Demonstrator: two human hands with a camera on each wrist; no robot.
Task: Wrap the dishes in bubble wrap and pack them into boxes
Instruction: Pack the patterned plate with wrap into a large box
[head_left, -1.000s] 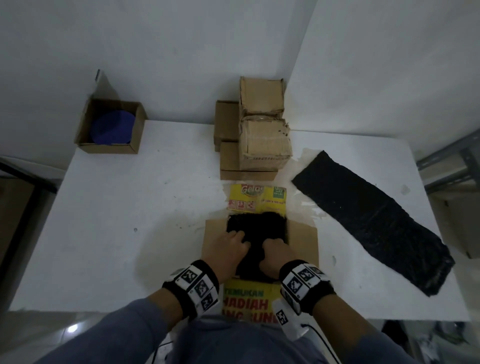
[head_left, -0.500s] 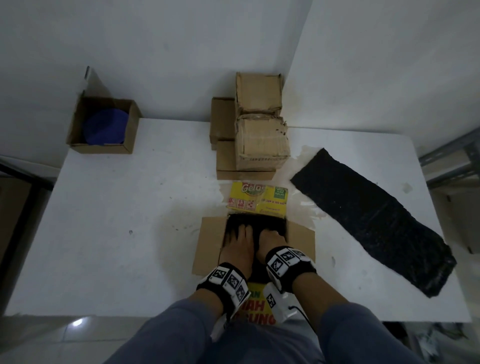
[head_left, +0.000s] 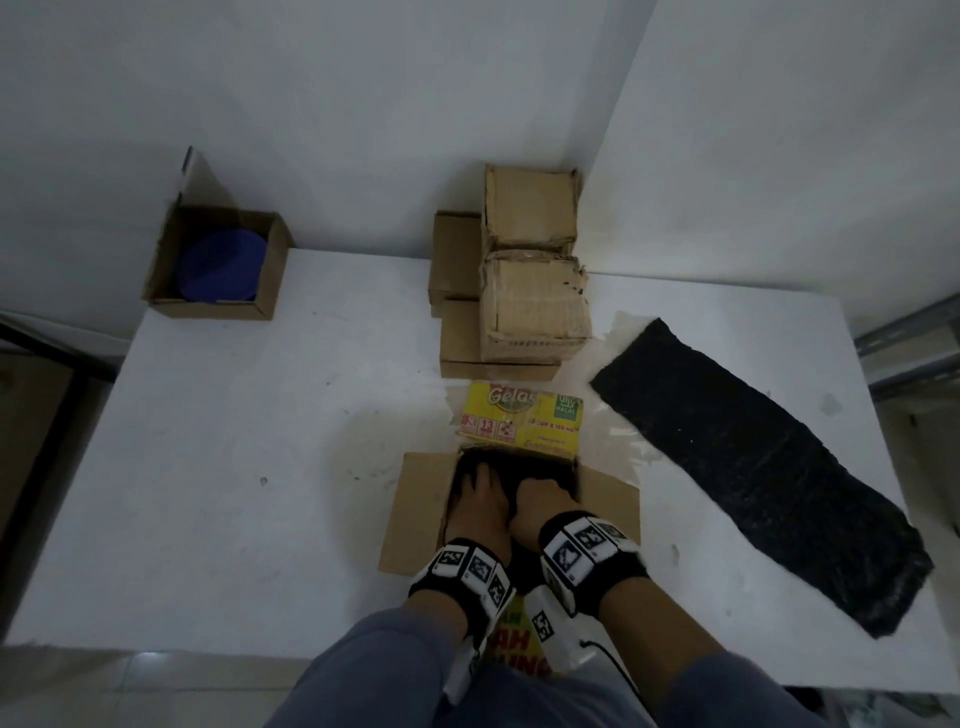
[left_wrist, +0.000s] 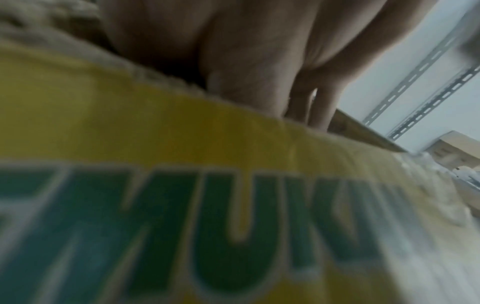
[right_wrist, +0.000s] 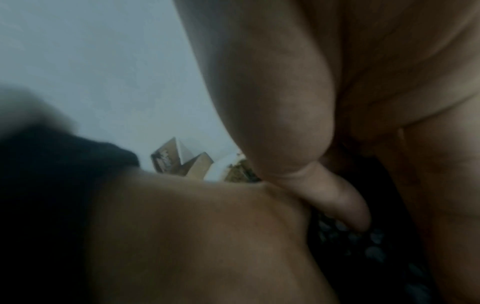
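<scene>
An open cardboard box with yellow printed flaps stands at the table's near middle. Inside lies a dish bundle wrapped in black bubble wrap. Both hands are down in the box on top of it. My left hand lies flat with straight fingers pressing the bundle. My right hand is beside it with fingers curled on the wrap. In the right wrist view its thumb pushes into the black bubble wrap. The left wrist view shows the near yellow flap and straight fingers going over its edge.
A long sheet of black bubble wrap lies spread on the right of the white table. A stack of closed cardboard boxes stands behind the open box. At the far left corner an open box holds blue dishes.
Both hands have pushed deeper into the box, sinking the black bundle below the rim. The left hand's fingers went from curled to straight.
</scene>
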